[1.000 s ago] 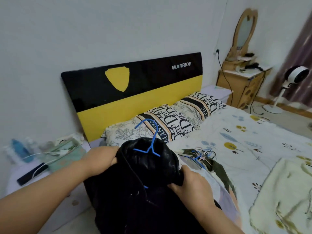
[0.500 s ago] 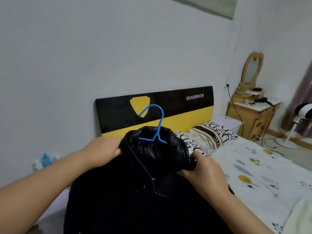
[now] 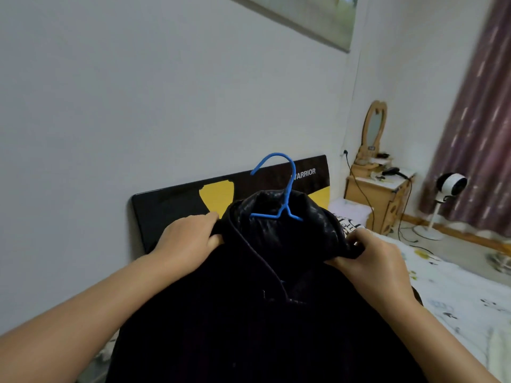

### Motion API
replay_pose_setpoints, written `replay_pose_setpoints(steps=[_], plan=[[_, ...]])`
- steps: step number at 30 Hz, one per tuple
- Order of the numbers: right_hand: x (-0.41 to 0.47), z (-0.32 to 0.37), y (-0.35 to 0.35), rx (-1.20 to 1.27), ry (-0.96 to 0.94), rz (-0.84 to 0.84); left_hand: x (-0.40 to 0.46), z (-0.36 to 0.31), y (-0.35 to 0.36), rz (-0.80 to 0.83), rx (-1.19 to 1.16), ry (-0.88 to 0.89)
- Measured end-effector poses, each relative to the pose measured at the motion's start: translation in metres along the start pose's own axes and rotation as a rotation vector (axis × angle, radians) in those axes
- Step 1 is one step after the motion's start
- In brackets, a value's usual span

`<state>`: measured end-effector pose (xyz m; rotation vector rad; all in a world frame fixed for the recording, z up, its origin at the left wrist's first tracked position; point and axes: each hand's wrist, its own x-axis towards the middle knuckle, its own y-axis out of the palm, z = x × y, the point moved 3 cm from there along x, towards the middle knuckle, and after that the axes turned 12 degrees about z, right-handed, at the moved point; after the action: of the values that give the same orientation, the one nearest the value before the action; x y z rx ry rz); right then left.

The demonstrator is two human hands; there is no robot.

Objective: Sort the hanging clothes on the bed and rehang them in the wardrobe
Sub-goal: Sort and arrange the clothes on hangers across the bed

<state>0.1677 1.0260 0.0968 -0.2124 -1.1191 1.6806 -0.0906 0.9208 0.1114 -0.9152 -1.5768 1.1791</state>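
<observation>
We are holding a black jacket [image 3: 249,313] up in front of us over the near left part of the bed [image 3: 456,299], with its blue hanger [image 3: 279,189] already seated inside the collar and the hook rising clear above it. Our left hand [image 3: 185,244] is gripping the left shoulder of the jacket, fingers curled into the dark cloth, and our right hand [image 3: 370,258] is pinching the right shoulder the same way, so both hands are closed on the garment and set well apart, one at each end of the hanger's bar.

The step in hand, as we judge it, is squaring this jacket on its hanger before carrying it off; the wardrobe is not in view. To do it well we are keeping the two shoulders level, so that the hanger does not tip and slide out of the neck. The cloth looks thick and heavy, so a loose pinch may let one side drop; a fuller grip under each shoulder seam is safer. Before turning away, one hand needs to take the hook, and the other should be supporting the body of the jacket so it does not drag across the floral sheet. Behind it the black and yellow headboard [image 3: 171,205] stands against the far wall.
</observation>
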Motion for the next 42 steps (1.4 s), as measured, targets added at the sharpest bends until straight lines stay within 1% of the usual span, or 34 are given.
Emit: replay_pose_setpoints(steps=[5,9,15,21,31,35,42], plan=[[0.042,-0.009,0.008,0.026,0.047,-0.04,0.062,0.009,0.007,-0.042,-0.107,0.047],[0.086,-0.026,0.016,0.04,0.058,-0.077,0.117,0.011,0.016,-0.059,-0.138,0.062],[0.159,-0.058,0.035,0.11,0.066,-0.063,0.194,0.01,0.037,-0.048,-0.118,0.039],[0.221,-0.083,0.06,0.114,0.073,-0.072,0.261,0.015,0.059,-0.061,-0.054,0.013],[0.315,-0.124,0.103,0.133,0.18,-0.071,0.372,0.032,0.101,-0.084,-0.087,0.081],[0.362,-0.145,0.135,0.122,0.245,-0.072,0.434,0.047,0.139,-0.082,-0.13,0.108],[0.441,-0.216,0.224,0.059,0.402,-0.02,0.542,0.067,0.248,-0.032,-0.182,0.129]])
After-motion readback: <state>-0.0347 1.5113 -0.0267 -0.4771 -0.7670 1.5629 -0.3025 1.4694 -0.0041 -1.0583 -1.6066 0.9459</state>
